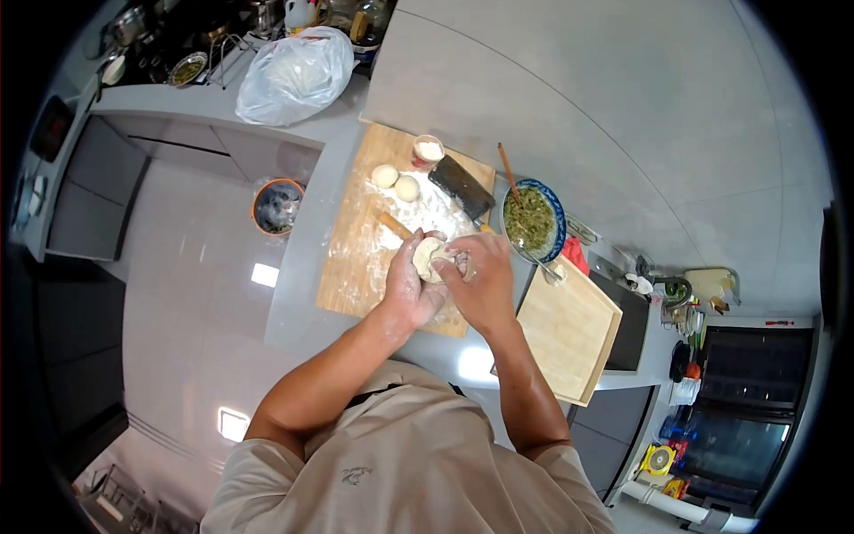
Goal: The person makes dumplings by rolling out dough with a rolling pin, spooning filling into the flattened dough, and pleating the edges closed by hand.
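My left hand [411, 283] is cupped under a pale piece of dough [429, 258], fingers wrapped round its side. The fingers of my right hand [483, 278] pinch the dough's edge; whether there is filling inside is hidden. Both hands are dusted with flour. Just beyond them a wooden rolling pin [392, 223] lies on the floured cutting board [342, 276]. Two round dough balls [384, 175] rest further up the board, beside a small tub of flour [429, 149] and a dark-bladed cleaver [462, 189].
A blue-rimmed bowl [559, 233] of chopped green filling stands right of the board, with a wooden stick [507, 165] and a metal spoon [540, 265] in it. A shallow wooden tray [569, 329] is nearer me. A plastic bag [298, 76] sits back left; a bin [277, 206] is on the floor.
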A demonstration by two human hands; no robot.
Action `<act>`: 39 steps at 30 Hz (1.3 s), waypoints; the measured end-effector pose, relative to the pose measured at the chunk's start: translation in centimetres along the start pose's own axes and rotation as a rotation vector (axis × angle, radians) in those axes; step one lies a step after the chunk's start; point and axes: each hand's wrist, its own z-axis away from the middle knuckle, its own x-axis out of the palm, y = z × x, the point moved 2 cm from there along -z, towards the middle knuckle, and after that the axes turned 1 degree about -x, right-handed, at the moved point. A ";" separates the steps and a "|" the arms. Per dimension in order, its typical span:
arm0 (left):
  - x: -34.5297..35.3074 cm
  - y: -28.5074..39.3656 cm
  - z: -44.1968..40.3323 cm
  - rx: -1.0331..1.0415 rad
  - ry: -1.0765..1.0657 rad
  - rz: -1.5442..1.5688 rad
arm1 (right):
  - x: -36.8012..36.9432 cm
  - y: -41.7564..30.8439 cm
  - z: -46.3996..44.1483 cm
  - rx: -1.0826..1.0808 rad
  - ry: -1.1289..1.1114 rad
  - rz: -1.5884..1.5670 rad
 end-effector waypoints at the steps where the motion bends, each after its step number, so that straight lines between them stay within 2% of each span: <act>1: -0.1 -0.1 0.0 -0.002 -0.002 -0.003 | -0.1 0.0 0.1 0.001 0.004 0.001; 4: -0.1 -0.1 0.1 0.002 0.023 -0.025 | -0.3 0.2 0.4 0.066 0.033 -0.022; 7: 0.4 -0.2 0.4 -0.006 -0.010 -0.031 | -1.1 -0.1 0.7 0.009 0.027 -0.035; 9: 0.4 -0.3 0.5 0.056 0.105 -0.073 | -1.9 -1.1 1.3 -0.179 0.037 0.022; 12: 0.4 -0.4 0.4 0.090 0.032 -0.075 | -1.6 -1.5 2.0 -0.245 0.115 0.127; 22: 0.7 -1.5 1.0 0.169 -0.007 -0.095 | -0.4 -0.9 3.0 -0.321 0.202 0.172; 25: 0.9 -1.5 1.1 0.200 0.070 -0.091 | -0.9 -1.3 3.2 -0.338 0.187 0.220; 28: 1.1 -1.1 1.3 0.126 0.058 0.011 | -2.5 -1.3 3.3 -0.273 0.224 0.166; 34: 1.4 -1.4 1.2 0.072 0.019 0.002 | -3.0 -0.4 2.8 -0.371 0.166 0.110; 39: 1.6 -1.8 1.6 0.012 0.084 -0.019 | -1.9 0.3 2.7 -0.457 0.133 0.205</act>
